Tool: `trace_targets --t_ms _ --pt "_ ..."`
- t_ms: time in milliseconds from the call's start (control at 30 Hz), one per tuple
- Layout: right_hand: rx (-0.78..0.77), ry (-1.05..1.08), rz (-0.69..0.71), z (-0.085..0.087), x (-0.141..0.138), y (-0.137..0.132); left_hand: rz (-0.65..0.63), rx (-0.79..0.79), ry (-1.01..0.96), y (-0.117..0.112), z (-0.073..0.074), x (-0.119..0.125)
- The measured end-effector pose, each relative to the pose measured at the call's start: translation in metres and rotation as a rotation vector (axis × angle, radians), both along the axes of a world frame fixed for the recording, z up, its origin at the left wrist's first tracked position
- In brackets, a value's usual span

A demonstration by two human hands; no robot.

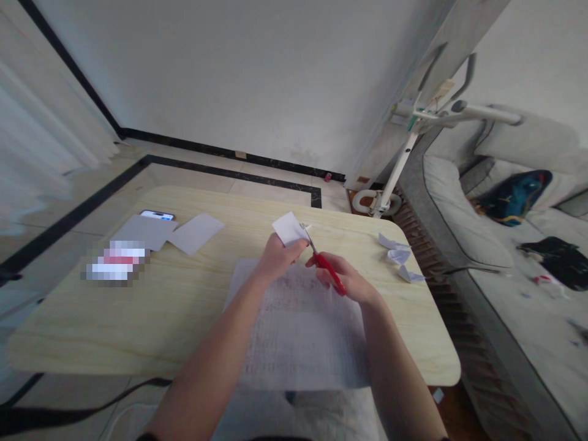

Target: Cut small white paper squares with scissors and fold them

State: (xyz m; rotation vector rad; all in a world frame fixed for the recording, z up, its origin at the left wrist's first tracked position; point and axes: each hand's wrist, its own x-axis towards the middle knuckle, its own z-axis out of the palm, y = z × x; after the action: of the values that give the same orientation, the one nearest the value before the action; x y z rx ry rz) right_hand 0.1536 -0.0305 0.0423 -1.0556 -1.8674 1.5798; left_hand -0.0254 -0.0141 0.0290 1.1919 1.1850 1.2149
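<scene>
A small white piece of paper [288,228] is pinched in my left hand [279,254], held above the table. My right hand [342,277] grips scissors [329,272] with red handles, and their metal blades reach up to the paper's right edge. A small white sliver shows beside the blade tips; whether it is still joined to the paper I cannot tell. Under both hands lies a large sheet [303,331] with faint printed lines, hanging over the table's front edge. Several folded white paper pieces [399,256] rest at the table's right.
On the left of the pale wooden table [184,318] lie white sheets [197,234], a phone [157,215] and a blurred-out item [117,260]. A white exercise machine [399,159] stands behind the right corner. A grey sofa [496,318] runs along the right side.
</scene>
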Motion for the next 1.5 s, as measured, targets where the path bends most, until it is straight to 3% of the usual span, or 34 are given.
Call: trace_targets --t_ms 433,633,800,867,967,1033,1133,1300,1400,1500 --pt "-0.009 -0.026 -0.045 0.001 0.0 -0.001 0.039 -0.004 0.019 0.002 -0.002 -0.001" --pt "0.118 -0.109 -0.229 -0.009 -0.001 0.004 0.079 -0.009 0.068 0.002 -0.002 0.001" --pt "0.196 -0.094 -0.302 -0.014 0.0 0.007 0.153 -0.025 0.037 0.005 -0.004 0.0" --pt "0.247 -0.179 -0.37 -0.014 0.004 0.01 0.178 -0.008 0.003 0.006 -0.004 -0.001" --pt "0.356 -0.49 -0.482 -0.016 0.01 0.015 0.161 0.011 -0.036 0.007 -0.005 -0.002" --pt "0.417 -0.663 -0.502 -0.017 0.014 0.017 0.132 0.01 -0.053 0.007 -0.005 -0.001" --pt "0.463 -0.757 -0.476 -0.015 0.016 0.016 0.085 0.007 -0.065 0.007 -0.006 0.001" --pt "0.496 -0.726 -0.337 -0.008 0.015 0.011 0.085 0.033 -0.078 0.007 -0.008 0.004" --pt "0.498 -0.618 -0.502 -0.007 0.007 0.009 0.121 0.038 -0.088 0.007 -0.01 0.007" --pt "0.442 -0.245 -0.647 -0.01 -0.007 0.012 0.118 0.01 -0.053 0.006 -0.012 0.012"
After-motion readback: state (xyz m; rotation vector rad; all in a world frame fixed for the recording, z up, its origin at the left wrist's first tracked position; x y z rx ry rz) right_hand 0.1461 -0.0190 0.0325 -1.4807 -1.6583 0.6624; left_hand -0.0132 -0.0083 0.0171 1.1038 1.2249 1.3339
